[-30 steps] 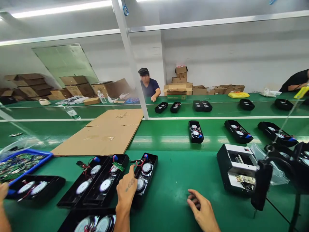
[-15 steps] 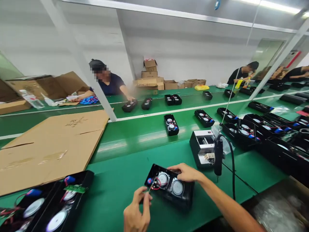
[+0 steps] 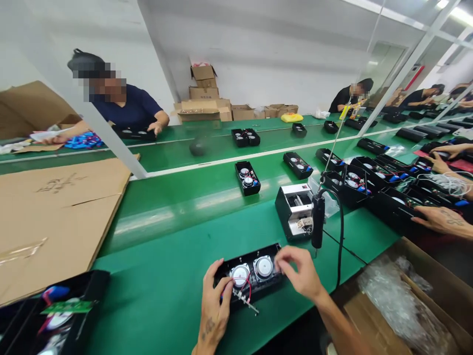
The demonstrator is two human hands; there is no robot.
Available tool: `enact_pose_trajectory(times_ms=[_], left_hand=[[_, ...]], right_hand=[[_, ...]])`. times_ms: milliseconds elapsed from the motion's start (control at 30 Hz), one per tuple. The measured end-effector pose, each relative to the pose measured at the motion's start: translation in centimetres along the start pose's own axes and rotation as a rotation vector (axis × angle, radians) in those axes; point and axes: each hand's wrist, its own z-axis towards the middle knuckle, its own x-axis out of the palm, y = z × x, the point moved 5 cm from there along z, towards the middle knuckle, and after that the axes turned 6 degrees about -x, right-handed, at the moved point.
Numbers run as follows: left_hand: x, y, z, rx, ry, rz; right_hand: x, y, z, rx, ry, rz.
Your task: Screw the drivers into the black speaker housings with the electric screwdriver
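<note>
A black speaker housing (image 3: 254, 295) lies open side up on the green mat, with two round silver speakers (image 3: 264, 267) inside. My left hand (image 3: 213, 305) is closed round the housing's left end, thumb over the near side and fingers at the far edge. Beside that thumb, a narrow circuit board (image 3: 246, 301) with red wires sticks out over the near wall. At the right end, my right hand (image 3: 301, 273) has its fingers bent together beside the right speaker. Its fingertips are slightly blurred, and what they hold, if anything, cannot be made out.
A black electric screwdriver (image 3: 318, 222) hangs before a screw feeder (image 3: 293, 212). Many speaker housings (image 3: 373, 182) crowd the right, near a co-worker's hand (image 3: 443, 220). Cardboard (image 3: 55, 207) lies left, above another housing (image 3: 70, 315). A carton of plastic (image 3: 402, 301) stands lower right.
The housing has turned, its right end now pointing away. My left hand has gone from the circuit board to the housing's left end; my right hand from the far edge to the right end.
</note>
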Motion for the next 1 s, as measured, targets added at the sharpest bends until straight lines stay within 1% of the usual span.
enact_pose_trajectory(times_ms=[33, 67, 133, 167, 200, 233, 267, 300, 333, 367, 400, 433, 467, 500, 533, 600, 633, 667, 733, 800, 867, 900, 1000], left_hand=[[0.2, -0.1, -0.2, 0.002, -0.029, -0.012], [0.3, -0.3, -0.4, 0.005, -0.056, -0.022], [0.7, -0.8, -0.8, 0.016, -0.101, -0.034], [0.9, -1.0, -1.1, 0.026, -0.116, -0.037], [1.1, -1.2, -1.4, 0.036, -0.125, -0.039], [1.2, -1.4, -1.8, 0.045, -0.133, -0.041], [1.3, -1.5, -2.1, 0.055, -0.136, -0.044], [1.3, -1.6, -2.3, 0.063, -0.135, -0.045], [1.2, -1.6, -2.5, 0.07, -0.127, -0.044], [1.1, -1.6, -2.5, 0.077, -0.112, -0.042], [1.0, -1.6, -2.5, 0.081, -0.097, -0.038], [0.8, -1.7, -2.4, 0.084, -0.081, -0.036], [0.5, -1.8, -2.2, 0.08, -0.072, -0.038], [0.2, -2.0, -1.9, 0.069, -0.075, -0.044], [-0.3, -2.3, -1.6, 0.058, -0.087, -0.053], [-1.3, -3.1, -1.0, 0.059, -0.103, -0.071], [-1.7, -3.6, -0.7, 0.088, -0.078, -0.064], [-1.8, -4.2, -0.5, 0.137, -0.026, -0.038], [-1.7, -5.2, -0.4, 0.271, 0.114, 0.062], [-1.2, -5.4, -0.5, 0.383, 0.216, 0.187], [-0.6, -5.2, -0.6, 0.442, 0.245, 0.278], [-0.2, -5.0, -0.7, 0.453, 0.253, 0.308], [0.6, -4.6, -0.9, 0.454, 0.292, 0.349]], right_hand=[[0.8, -0.4, -2.3, 0.054, -0.007, 0.052], [2.1, -1.0, -4.5, 0.122, -0.002, 0.093], [5.5, -2.5, -7.8, 0.246, -0.019, 0.193], [7.3, -3.2, -8.8, 0.279, -0.056, 0.283], [8.7, -3.8, -9.4, 0.307, -0.124, 0.361], [9.8, -4.3, -9.5, 0.335, -0.191, 0.42], [10.5, -4.5, -9.4, 0.362, -0.255, 0.458], [10.7, -4.6, -8.9, 0.386, -0.306, 0.467], [10.5, -4.4, -8.2, 0.401, -0.337, 0.454], [9.8, -4.0, -7.2, 0.395, -0.349, 0.422], [8.8, -3.4, -6.1, 0.358, -0.339, 0.371], [7.6, -2.6, -4.8, 0.283, -0.312, 0.302], [6.3, -1.6, -3.5, 0.175, -0.26, 0.219], [5.3, -0.6, -2.4, 0.047, -0.176, 0.121], [4.6, 0.4, -1.5, -0.088, -0.06, 0.016], [4.2, 1.6, -0.6, -0.321, 0.214, -0.207], [4.4, 1.8, -0.5, -0.398, 0.339, -0.323], [4.6, 1.9, -0.6, -0.446, 0.447, -0.437], [5.4, 1.7, -0.8, -0.477, 0.609, -0.636], [6.3, 1.5, -1.0, -0.458, 0.75, -0.76], [6.9, 1.6, -1.0, -0.43, 0.865, -0.808], [7.0, 1.8, -1.0, -0.415, 0.901, -0.815], [7.0, 2.4, -0.5, -0.38, 0.946, -0.826]])
